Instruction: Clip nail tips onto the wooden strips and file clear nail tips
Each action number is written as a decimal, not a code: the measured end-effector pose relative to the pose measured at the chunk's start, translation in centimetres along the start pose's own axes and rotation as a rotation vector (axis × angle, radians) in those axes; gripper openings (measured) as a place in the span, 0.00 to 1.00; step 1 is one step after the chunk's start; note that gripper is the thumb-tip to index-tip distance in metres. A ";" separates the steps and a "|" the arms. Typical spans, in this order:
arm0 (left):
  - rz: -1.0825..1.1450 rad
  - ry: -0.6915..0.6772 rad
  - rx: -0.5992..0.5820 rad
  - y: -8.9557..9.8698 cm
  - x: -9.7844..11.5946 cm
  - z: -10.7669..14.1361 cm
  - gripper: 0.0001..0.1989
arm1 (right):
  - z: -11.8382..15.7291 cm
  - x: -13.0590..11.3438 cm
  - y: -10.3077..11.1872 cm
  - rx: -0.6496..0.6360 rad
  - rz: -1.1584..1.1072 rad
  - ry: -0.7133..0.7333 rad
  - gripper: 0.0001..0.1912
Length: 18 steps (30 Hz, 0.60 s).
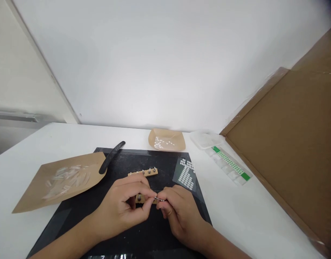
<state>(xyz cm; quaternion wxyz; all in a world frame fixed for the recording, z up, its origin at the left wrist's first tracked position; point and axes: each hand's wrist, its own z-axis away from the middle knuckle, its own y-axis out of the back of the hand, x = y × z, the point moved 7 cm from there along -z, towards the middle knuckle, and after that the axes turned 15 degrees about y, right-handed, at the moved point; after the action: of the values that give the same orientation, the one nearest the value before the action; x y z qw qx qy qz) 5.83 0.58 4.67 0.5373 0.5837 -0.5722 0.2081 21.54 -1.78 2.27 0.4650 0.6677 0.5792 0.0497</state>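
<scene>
My left hand point(127, 201) is closed in a pinch, thumb and forefinger at one end of a small, thin silvery piece point(159, 199). At its other end my right hand point(181, 212) pinches too, so both sets of fingertips nearly meet. The piece is too small to name. Just behind the fingers, partly covered by them, lies a short wooden strip point(139, 202) with a round metal stud. Farther back, a second wooden strip point(153, 172) carries several metal studs with white tips; my left hand hides part of it.
A black mat point(165, 158) covers the table's middle. On the left, a paper tray point(33, 194) holds clear nail tips, with a black nail file point(111, 158) against it. Behind sits a smaller tray point(178, 140); rightward, a sticker sheet point(177, 172), a plastic case point(230, 163) and cardboard point(286, 144).
</scene>
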 end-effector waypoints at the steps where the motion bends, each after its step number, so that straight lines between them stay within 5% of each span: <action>1: 0.004 0.011 -0.002 0.0 0.0 0.0 0.10 | 0.0 0.0 0.0 -0.002 -0.010 -0.011 0.19; 18: -0.050 0.119 0.052 0.2 0.1 0.3 0.10 | -0.1 0.3 -0.7 0.006 -0.225 -0.122 0.17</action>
<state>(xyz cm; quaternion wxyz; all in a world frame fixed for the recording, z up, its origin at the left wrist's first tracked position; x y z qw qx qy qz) 5.56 0.29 4.73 0.5601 0.5979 -0.5191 0.2437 20.99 -1.56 1.73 0.5003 0.6014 0.6212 -0.0453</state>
